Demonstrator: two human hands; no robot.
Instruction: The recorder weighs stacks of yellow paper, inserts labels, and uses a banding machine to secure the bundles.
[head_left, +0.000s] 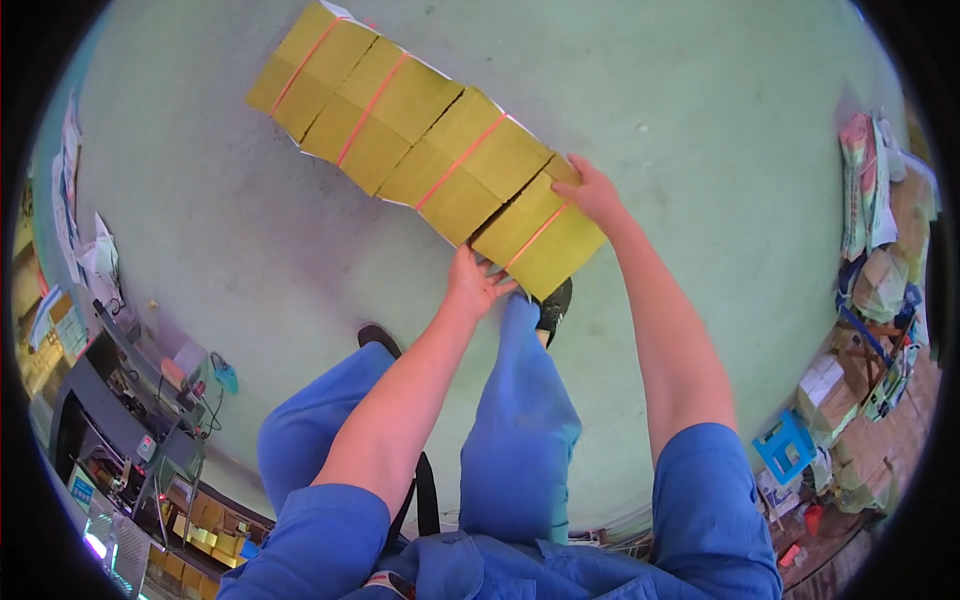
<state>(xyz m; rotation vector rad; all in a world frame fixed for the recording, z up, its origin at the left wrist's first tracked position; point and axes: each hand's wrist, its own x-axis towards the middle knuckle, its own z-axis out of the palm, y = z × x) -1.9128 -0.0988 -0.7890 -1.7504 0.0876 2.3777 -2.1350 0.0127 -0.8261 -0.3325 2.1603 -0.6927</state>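
Note:
A row of several yellow cardboard bundles (405,125) runs from the upper left toward me, each with a pinkish-red band around it. Both my hands are on the nearest bundle (545,235), whose end lies over my shoe. My left hand (477,284) holds its left side, fingers partly spread along the lower edge. On the opposite side my right hand (592,193) grips the far right edge, fingertips over the top face. A dark gap separates this bundle from the one behind it. White material shows along the row's right edge.
Green floor (700,130) surrounds the row. At the left stands a dark machine (115,400) with cables and boxes near it. A blue plastic stool (785,446), wrapped goods and white-red sacks (868,185) line the right side. My legs and shoes are just below the row.

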